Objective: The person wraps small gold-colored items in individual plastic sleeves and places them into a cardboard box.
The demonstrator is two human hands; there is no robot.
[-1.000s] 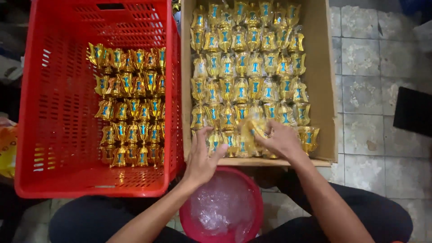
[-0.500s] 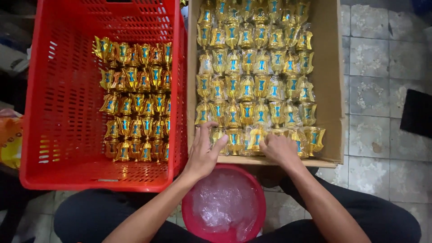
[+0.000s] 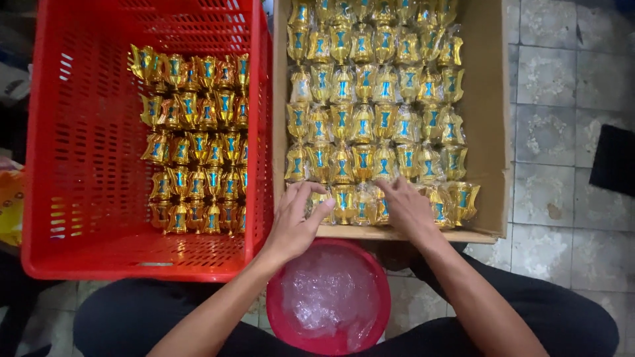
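A cardboard box [image 3: 491, 119] holds rows of several small gold and blue pots wrapped in clear plastic [image 3: 374, 99]. My left hand [image 3: 294, 221] rests at the box's near edge, fingers curled over a wrapped pot in the front row [image 3: 344, 198]. My right hand [image 3: 409, 208] lies flat on the front row beside it, fingers apart, touching the wrapped pots. Which hand, if any, truly grips a pot is hard to tell. A red plastic crate [image 3: 86, 152] to the left holds more gold and blue pots [image 3: 195, 139], unwrapped, packed in rows.
A red round bowl [image 3: 331, 297] with crumpled clear plastic bags sits between my knees. Grey floor tiles [image 3: 562, 99] lie to the right, with a dark object [image 3: 615, 158] at the edge. An orange packet [image 3: 10, 205] shows far left.
Both hands have slid down from the second-to-last row to the front row at the box's near edge. The view has shifted slightly.
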